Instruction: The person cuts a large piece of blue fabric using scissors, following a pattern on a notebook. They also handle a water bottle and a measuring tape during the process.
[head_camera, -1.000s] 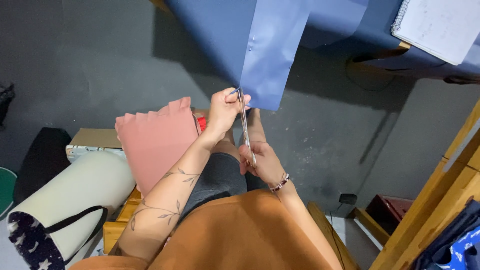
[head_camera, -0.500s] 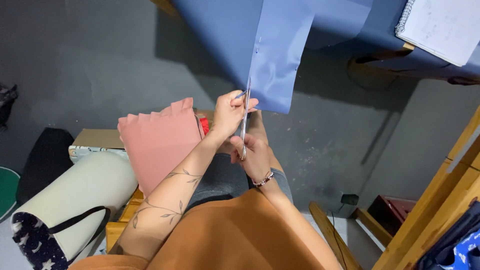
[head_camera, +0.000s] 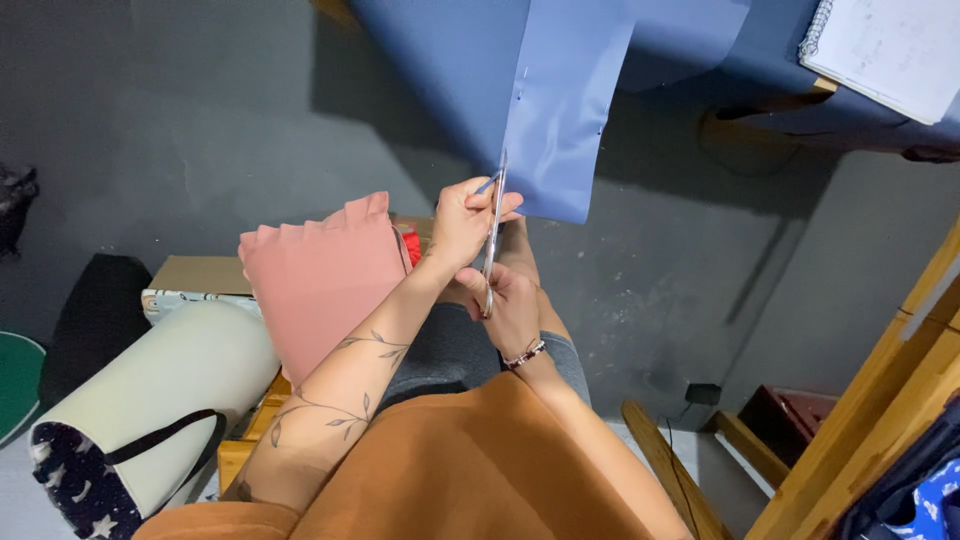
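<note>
A sheet of blue fabric (head_camera: 560, 110) hangs down from the table edge above. My left hand (head_camera: 462, 222), on a tattooed forearm, pinches the fabric's lower edge to the left of the cut. Just below it, my right hand (head_camera: 512, 305), with a beaded bracelet on the wrist, grips the handles of long silver scissors (head_camera: 494, 225). The blades point straight up into the fabric. To the right of the blades hangs a strip of the fabric.
A pink cushion (head_camera: 320, 275) and a pale green bolster (head_camera: 165, 385) lie on a wooden bench at my left. An open notebook (head_camera: 890, 50) rests on the table at the top right. Wooden furniture (head_camera: 880, 400) stands at the right, over a dark grey floor (head_camera: 200, 140).
Both hands and the scissors have moved up the fabric, and the blades now reach higher into the sheet.
</note>
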